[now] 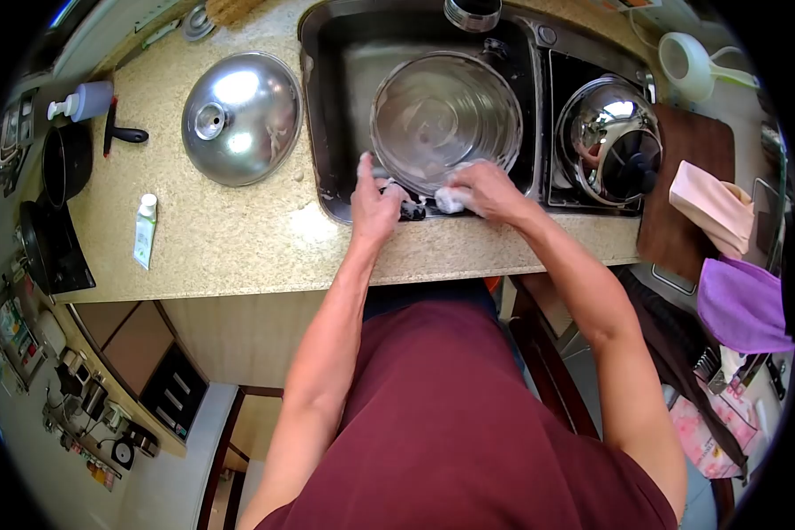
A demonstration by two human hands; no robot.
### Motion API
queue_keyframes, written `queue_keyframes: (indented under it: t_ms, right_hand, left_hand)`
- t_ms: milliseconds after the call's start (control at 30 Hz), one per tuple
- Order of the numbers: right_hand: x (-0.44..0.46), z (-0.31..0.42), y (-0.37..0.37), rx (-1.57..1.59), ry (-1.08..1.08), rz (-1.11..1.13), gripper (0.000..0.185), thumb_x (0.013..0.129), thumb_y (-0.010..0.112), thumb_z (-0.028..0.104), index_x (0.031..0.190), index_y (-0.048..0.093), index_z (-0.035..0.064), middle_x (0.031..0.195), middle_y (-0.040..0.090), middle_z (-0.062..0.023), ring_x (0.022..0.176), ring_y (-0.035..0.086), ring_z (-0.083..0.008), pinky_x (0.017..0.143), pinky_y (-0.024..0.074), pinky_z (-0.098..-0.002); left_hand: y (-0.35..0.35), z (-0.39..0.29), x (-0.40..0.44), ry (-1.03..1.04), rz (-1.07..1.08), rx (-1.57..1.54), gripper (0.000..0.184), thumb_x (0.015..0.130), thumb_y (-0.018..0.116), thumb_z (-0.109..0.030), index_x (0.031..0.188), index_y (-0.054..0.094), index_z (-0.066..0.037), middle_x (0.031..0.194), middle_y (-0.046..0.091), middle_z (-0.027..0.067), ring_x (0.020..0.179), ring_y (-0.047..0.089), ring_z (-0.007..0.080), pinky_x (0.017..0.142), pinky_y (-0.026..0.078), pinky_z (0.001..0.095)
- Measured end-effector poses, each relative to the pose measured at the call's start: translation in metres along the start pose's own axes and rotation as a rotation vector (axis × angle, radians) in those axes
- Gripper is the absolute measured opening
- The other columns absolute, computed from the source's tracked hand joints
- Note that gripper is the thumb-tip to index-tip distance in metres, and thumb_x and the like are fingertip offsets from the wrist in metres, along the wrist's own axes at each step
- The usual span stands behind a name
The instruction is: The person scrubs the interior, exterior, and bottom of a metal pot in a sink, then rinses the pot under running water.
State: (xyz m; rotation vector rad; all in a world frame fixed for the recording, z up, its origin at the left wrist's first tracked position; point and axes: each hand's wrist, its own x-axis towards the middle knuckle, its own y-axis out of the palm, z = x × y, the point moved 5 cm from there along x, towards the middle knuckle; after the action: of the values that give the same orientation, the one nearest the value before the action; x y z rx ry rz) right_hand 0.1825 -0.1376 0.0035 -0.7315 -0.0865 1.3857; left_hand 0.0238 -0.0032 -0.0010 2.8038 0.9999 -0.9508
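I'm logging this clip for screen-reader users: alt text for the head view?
A soapy left hand and a right hand holding a foamy white wad are at the near rim of a round metal pan in a sink; a domed lid lies nearby.

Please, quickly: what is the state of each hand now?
Left hand: at the foamy black handle; open or closed, cannot be told.
Right hand: closed on a white, foamy wad.
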Motion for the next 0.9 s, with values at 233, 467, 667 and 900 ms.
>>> queue_keyframes:
  t_ms: [233, 467, 667, 900]
  right_hand:
    - [0.082, 0.014, 0.036, 0.284, 0.066, -0.256, 0.028, 0.094, 0.060, 0.027, 0.094, 0.072, 0.0016, 0.094, 0.069, -0.0251, 0.090, 0.068, -0.0428, 0.079, 0.0514, -0.0495]
    - [0.081, 0.040, 0.030, 0.010, 0.113, -0.123, 0.031, 0.095, 0.061, 0.030, 0.088, 0.069, 0.0009, 0.085, 0.069, -0.0248, 0.084, 0.066, -0.0461, 0.076, 0.0513, -0.0535]
    - [0.020, 0.042, 0.024, -0.116, -0.013, -0.118, 0.026, 0.095, 0.060, 0.027, 0.087, 0.071, 0.0050, 0.091, 0.070, -0.0183, 0.087, 0.067, -0.0409, 0.078, 0.0519, -0.0506]
    - [-0.002, 0.021, 0.000, -0.347, -0.073, 0.046, 0.020, 0.091, 0.064, 0.027, 0.089, 0.073, 0.0088, 0.088, 0.069, -0.0156, 0.084, 0.068, -0.0364, 0.074, 0.0530, -0.0477]
  left_hand:
    - [0.030, -0.001, -0.009, 0.066, 0.153, 0.734, 0.043, 0.092, 0.052, -0.034, 0.101, 0.061, 0.007, 0.089, 0.067, 0.0322, 0.089, 0.065, 0.0500, 0.086, 0.049, 0.0568]
    - [0.033, -0.029, -0.017, 0.308, 0.236, 0.631, 0.037, 0.088, 0.061, -0.030, 0.099, 0.069, 0.005, 0.086, 0.071, 0.0234, 0.079, 0.068, 0.0392, 0.077, 0.053, 0.0475]
    - [-0.053, -0.040, 0.038, 0.499, -0.430, 0.502, 0.040, 0.095, 0.062, -0.022, 0.126, 0.062, 0.002, 0.081, 0.066, 0.0194, 0.078, 0.067, 0.0322, 0.073, 0.052, 0.0428]
    - [-0.043, -0.047, 0.102, 0.438, -0.205, 0.671, 0.027, 0.100, 0.053, -0.028, 0.103, 0.063, -0.003, 0.071, 0.066, 0.0231, 0.072, 0.070, 0.0420, 0.071, 0.054, 0.0522]
